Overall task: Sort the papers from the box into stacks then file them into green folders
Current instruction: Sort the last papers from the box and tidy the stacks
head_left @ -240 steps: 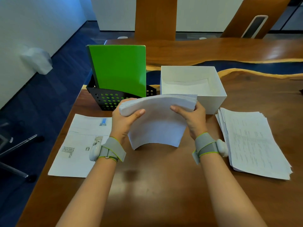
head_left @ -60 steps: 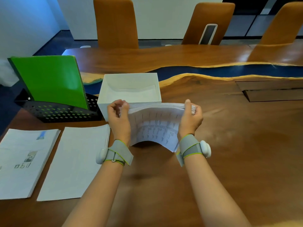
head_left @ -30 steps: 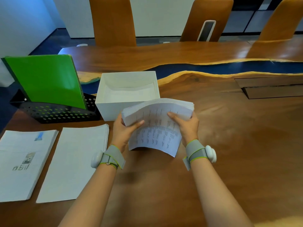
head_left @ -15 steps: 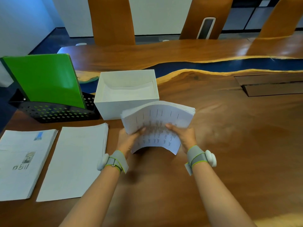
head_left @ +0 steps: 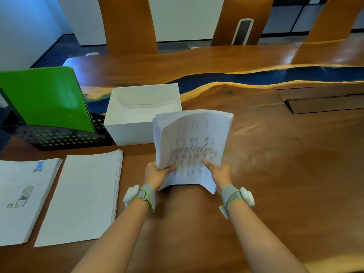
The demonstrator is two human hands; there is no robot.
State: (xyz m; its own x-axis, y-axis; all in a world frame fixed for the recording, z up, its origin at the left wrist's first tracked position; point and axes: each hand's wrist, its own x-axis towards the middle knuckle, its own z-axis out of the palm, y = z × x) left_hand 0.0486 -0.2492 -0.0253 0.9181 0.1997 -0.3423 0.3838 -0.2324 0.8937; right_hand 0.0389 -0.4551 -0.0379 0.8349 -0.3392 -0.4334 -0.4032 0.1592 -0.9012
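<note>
Both hands hold a thick bundle of printed papers (head_left: 192, 134) upright on its lower edge, just in front of the white box (head_left: 128, 133). My left hand (head_left: 156, 174) grips its lower left corner and my right hand (head_left: 219, 173) its lower right, thumbs on the printed front. The bundle's top curls toward me. The box looks empty inside. Two flat stacks lie at the left: a plain white stack (head_left: 82, 194) and a stack with pictures on its top sheet (head_left: 21, 196). Green folders (head_left: 43, 97) stand in a black perforated rack (head_left: 57, 137).
The wooden table (head_left: 285, 174) has a blue resin strip running across it and a recessed hatch (head_left: 323, 100) at the right. Three brown chairs (head_left: 128, 24) stand along the far side.
Earlier the bundle hung bent between my hands by its upper edge. My hands have slid down to its lower corners, and it now stands more upright on the table.
</note>
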